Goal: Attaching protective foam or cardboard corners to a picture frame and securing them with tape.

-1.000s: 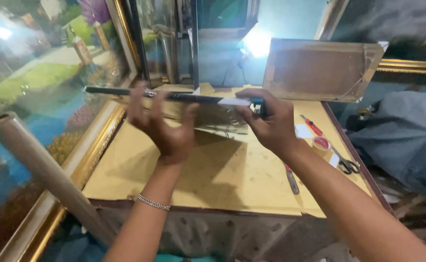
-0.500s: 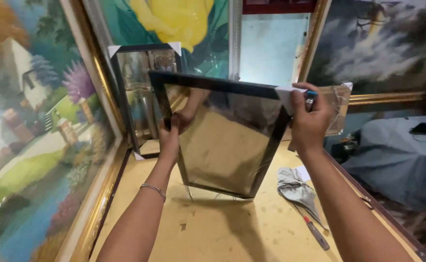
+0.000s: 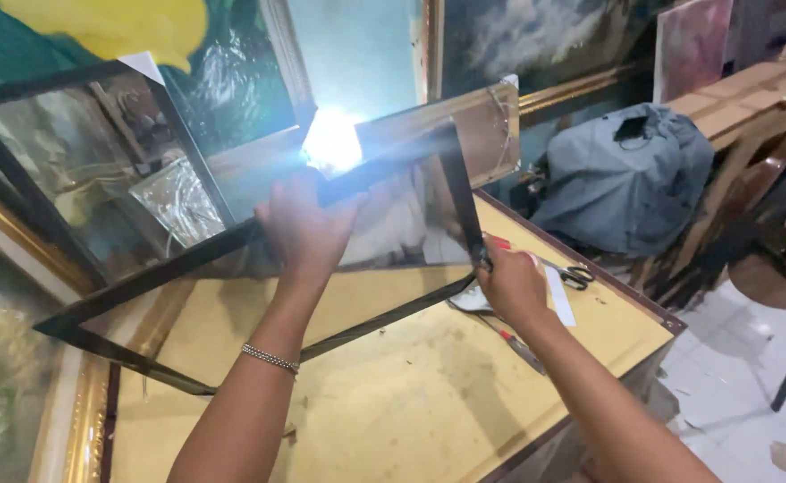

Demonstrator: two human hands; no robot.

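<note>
Two bare arms reach out over the flat yellow wooden table top (image 3: pixel 393 402), which has little scraps and crumbs on it. The left arm has a thin silver chain bracelet (image 3: pixel 270 359) on the wrist. Both hands hold up a big black-framed sheet of shiny glass (image 3: pixel 232 268), tilted above the table and not touching it. The left hand (image 3: pixel 304 228) is wrapped around the top edge of the frame, fingers curled tight over it. The right hand (image 3: pixel 509 284) pinches the frame at its lower right corner, closed on the black edge. One long pointy corner of the frame sticks out to the left, past the table's side. Under the right hand, on the table, lie a white strip of paper (image 3: pixel 558 297), a thin red and grey pen-like tool (image 3: pixel 518 344), and a pair of scissors with black handles (image 3: pixel 574 275) near the far edge. A bright white light (image 3: pixel 332 143) shines on the glass right by the left hand. Behind that, another black-framed glass picture (image 3: pixel 98 170) leans up on the left, and a brown board in a shiny plastic wrap (image 3: pixel 464 125) stands behind the held frame. Farther back on the right sits a lumpy grey-blue cloth bundle (image 3: pixel 621 174). Big paintings with gold frames (image 3: pixel 536 45) fill the wall behind it all.
</note>
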